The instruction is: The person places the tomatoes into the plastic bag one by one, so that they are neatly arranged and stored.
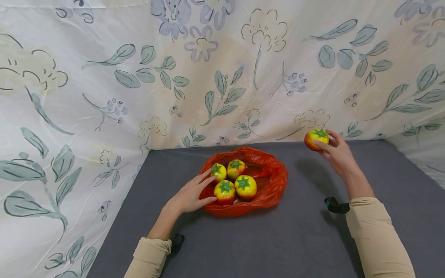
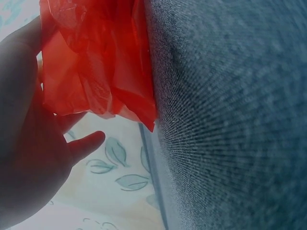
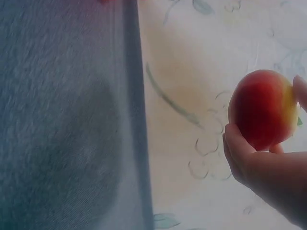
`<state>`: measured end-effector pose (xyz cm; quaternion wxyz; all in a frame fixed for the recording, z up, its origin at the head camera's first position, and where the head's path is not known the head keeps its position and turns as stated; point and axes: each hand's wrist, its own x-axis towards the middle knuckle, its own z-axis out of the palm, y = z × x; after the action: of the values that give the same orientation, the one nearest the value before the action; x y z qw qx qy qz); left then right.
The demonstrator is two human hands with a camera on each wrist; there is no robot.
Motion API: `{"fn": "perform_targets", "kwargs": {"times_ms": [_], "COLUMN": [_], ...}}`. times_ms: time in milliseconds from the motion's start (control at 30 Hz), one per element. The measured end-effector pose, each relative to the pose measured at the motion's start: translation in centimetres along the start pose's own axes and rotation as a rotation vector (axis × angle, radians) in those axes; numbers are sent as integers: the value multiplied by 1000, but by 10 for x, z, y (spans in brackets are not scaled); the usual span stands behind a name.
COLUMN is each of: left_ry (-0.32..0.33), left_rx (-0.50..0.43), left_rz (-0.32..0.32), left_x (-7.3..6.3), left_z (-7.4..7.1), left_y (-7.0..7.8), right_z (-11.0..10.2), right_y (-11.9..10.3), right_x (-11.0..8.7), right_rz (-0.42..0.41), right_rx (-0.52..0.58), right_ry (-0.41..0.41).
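Observation:
Up off the table on the right, my right hand (image 1: 336, 152) holds a red-and-yellow tomato (image 1: 315, 139) with a green star-shaped top, thumb in front and fingers behind. The right wrist view shows the tomato's red underside (image 3: 264, 108) between the fingers and thumb. Several similar tomatoes, such as one at the front (image 1: 245, 187), sit inside a crumpled red plastic bag (image 1: 278, 189) with its mouth spread wide. Over the bag's left rim reaches my left hand (image 1: 191, 195), fingers extended and spread, with the fingertips beside the two left tomatoes. In the left wrist view the bag (image 2: 96, 62) hides part of these fingers.
A dark grey cloth covers the table (image 1: 271, 243). Behind it and along the left side hangs a floral curtain (image 1: 222, 61), which meets the table's back edge. A black strap (image 1: 336, 205) sits at my right wrist.

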<state>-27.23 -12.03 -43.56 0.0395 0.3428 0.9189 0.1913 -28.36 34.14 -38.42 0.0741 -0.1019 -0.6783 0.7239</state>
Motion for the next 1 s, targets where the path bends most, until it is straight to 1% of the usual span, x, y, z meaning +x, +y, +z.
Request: {"fn": "perform_targets", "kwargs": {"times_ms": [167, 233, 367, 567, 667, 767, 900, 1000], "left_ry": [0, 0, 0, 3, 1, -3, -1, 4], "left_rx": [-2, -5, -8, -2, -1, 1, -3, -6], "left_rz": [2, 2, 2, 7, 8, 5, 6, 8], "left_x": [-1, -1, -1, 0, 1, 1, 1, 1], "left_z": [0, 0, 0, 1, 1, 2, 2, 2], "left_y": [-1, -1, -1, -2, -3, -3, -3, -4], "right_z": [12, 17, 27, 39, 45, 52, 60, 65], "right_y": [-5, -7, -9, -8, -6, -3, 1, 3], "right_x": [-4, -7, -12, -14, -17, -19, -20, -21], "right_rz": [-44, -61, -89, -125, -136, -137, -130, -114], "right_rx": [47, 38, -25, -120, -177, -230, -247, -232], "right_ry": [-73, -97, -132, -191, -223, -237, -269, -289]}}
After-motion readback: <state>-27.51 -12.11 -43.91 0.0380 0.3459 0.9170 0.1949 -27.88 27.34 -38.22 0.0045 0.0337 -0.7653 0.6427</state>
